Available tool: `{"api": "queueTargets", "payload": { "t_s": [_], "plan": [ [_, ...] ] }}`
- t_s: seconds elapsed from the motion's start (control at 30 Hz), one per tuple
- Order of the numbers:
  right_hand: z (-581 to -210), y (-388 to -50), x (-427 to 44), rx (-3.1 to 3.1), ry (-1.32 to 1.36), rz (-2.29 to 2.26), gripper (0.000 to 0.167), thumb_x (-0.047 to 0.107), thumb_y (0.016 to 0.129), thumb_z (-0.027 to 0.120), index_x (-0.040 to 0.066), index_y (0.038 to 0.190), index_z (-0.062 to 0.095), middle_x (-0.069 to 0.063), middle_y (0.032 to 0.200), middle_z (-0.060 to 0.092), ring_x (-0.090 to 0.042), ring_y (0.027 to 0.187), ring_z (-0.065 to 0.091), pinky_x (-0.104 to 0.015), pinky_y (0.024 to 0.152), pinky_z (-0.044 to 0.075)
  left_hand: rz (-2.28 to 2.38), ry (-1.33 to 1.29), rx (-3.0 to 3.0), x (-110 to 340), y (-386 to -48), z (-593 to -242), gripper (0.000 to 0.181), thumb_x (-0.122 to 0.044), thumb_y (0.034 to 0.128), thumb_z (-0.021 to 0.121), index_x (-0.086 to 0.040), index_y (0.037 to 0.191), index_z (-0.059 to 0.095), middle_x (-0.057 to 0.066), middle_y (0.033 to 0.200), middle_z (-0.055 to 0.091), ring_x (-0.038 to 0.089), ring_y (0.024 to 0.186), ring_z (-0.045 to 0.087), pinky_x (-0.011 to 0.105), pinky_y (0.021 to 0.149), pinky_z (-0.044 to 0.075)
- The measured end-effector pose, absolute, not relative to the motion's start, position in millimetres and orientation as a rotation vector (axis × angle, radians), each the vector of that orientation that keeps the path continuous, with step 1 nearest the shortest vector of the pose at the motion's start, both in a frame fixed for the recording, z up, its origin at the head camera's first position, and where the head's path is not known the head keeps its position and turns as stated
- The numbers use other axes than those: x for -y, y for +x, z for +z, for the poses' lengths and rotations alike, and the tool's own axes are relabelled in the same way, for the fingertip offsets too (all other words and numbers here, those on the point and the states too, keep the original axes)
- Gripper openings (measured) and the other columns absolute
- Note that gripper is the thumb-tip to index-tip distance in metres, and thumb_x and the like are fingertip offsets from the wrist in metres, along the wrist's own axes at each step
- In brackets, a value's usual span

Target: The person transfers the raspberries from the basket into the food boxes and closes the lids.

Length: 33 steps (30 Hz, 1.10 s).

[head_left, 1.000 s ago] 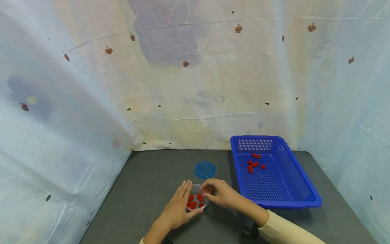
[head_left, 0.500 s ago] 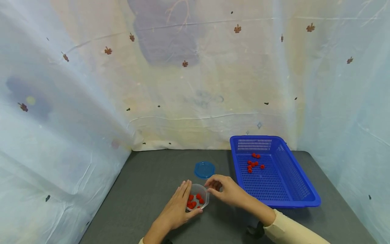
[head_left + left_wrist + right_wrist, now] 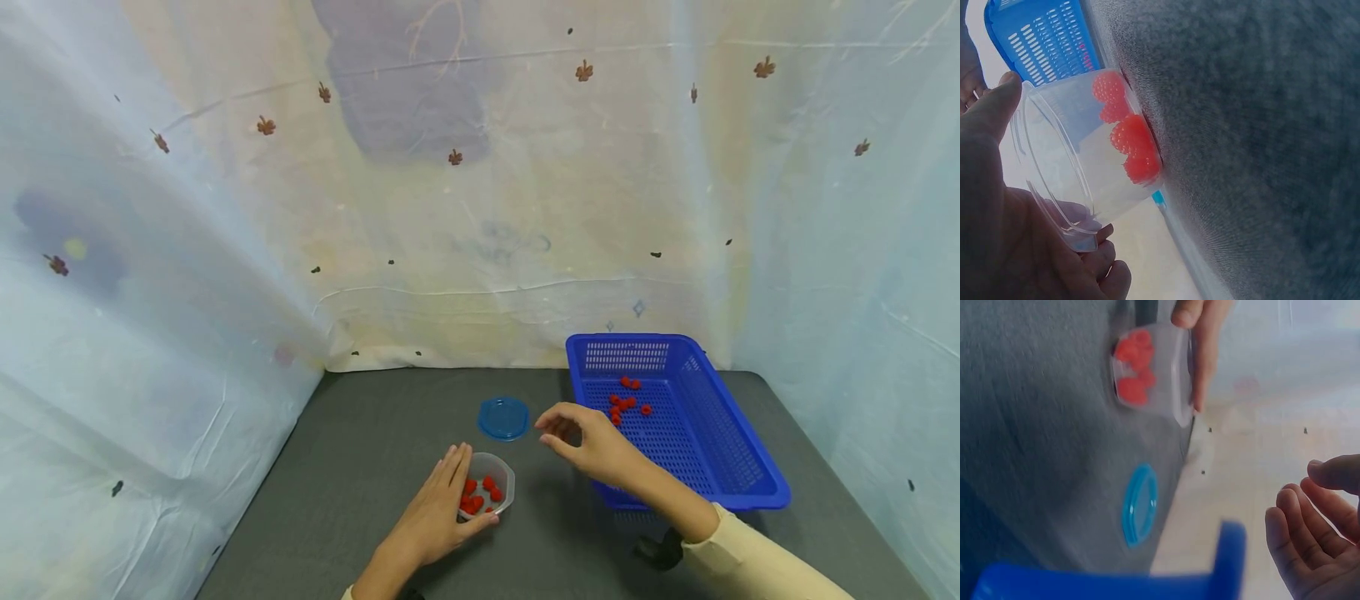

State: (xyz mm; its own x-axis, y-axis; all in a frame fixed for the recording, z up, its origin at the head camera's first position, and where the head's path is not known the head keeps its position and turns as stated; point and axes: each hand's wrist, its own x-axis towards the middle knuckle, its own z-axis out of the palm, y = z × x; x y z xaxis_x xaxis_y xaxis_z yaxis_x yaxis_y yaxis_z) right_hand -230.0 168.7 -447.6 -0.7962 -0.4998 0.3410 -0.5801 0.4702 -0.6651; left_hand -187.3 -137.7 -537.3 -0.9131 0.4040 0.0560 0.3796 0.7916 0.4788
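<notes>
A clear plastic container (image 3: pixel 504 477) with several red raspberries (image 3: pixel 1130 134) at its bottom stands on the grey table. My left hand (image 3: pixel 435 512) holds it, thumb on the near side and fingers along the left side. In the left wrist view the thumb touches the rim while the fingers lie on the opposite side. My right hand (image 3: pixel 588 437) is in the air beside the near left edge of a blue basket (image 3: pixel 678 467). Its fingers are loosely bent, and in the right wrist view nothing shows between thumb and fingertips. More red raspberries (image 3: pixel 646 409) lie in the basket.
A round blue lid (image 3: pixel 504 418) lies flat on the table (image 3: pixel 375 433), behind the container and left of the basket. A patterned light curtain (image 3: pixel 480 225) hangs behind the table and along both sides.
My right hand has moved from above the container back and right to the basket's edge. Raspberries in the container have shifted slightly. The left hand has stayed in place.
</notes>
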Motion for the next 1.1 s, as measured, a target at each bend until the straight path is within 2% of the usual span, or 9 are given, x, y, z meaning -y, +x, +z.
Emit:
{"api": "queueTargets", "payload": {
  "t_s": [0.37,0.6,0.83,1.1],
  "plan": [
    [-426.9,-242.6,-194.8,2.605,0.843,1.175,0.017,0.017,0.104,0.075,0.02,0.121,0.073,0.01,0.104,0.072,-0.008,0.09,0.068,-0.031,0.082,0.062,0.758,0.66,-2.938,138.5,-188.0,-537.0,0.11,-0.066,0.0965,0.071,-0.008,0.173,0.017,0.014,0.178,0.02,0.034,0.165,0.017,0.057,0.132,0.021],
    [-422.4,-256.8,-214.2,2.559,0.792,1.184,0.016,0.014,0.104,0.074,0.013,0.119,0.074,0.001,0.104,0.075,-0.013,0.087,0.07,-0.032,0.076,0.062,0.744,0.635,-2.934,137.8,-188.0,-540.0,0.111,-0.067,0.0961,0.07,-0.007,0.173,0.017,0.012,0.179,0.019,0.032,0.166,0.016,0.056,0.133,0.021],
    [-422.5,-273.7,-236.4,2.56,0.703,1.164,0.015,0.013,0.104,0.074,0.012,0.119,0.075,-0.003,0.107,0.077,-0.018,0.091,0.072,-0.031,0.08,0.062,0.747,0.626,-2.932,136.9,-188.0,-540.4,0.111,-0.068,0.0957,0.071,-0.007,0.173,0.018,0.012,0.179,0.019,0.031,0.166,0.015,0.056,0.133,0.02],
    [-427.0,-292.0,-262.8,2.57,0.602,1.113,0.012,0.013,0.105,0.073,0.009,0.116,0.074,-0.006,0.106,0.077,-0.021,0.092,0.071,-0.027,0.079,0.06,0.742,0.625,-2.927,137.2,-189.0,-539.7,0.112,-0.068,0.0958,0.07,-0.008,0.173,0.016,0.012,0.179,0.018,0.031,0.166,0.015,0.056,0.133,0.02]
  ]
}}
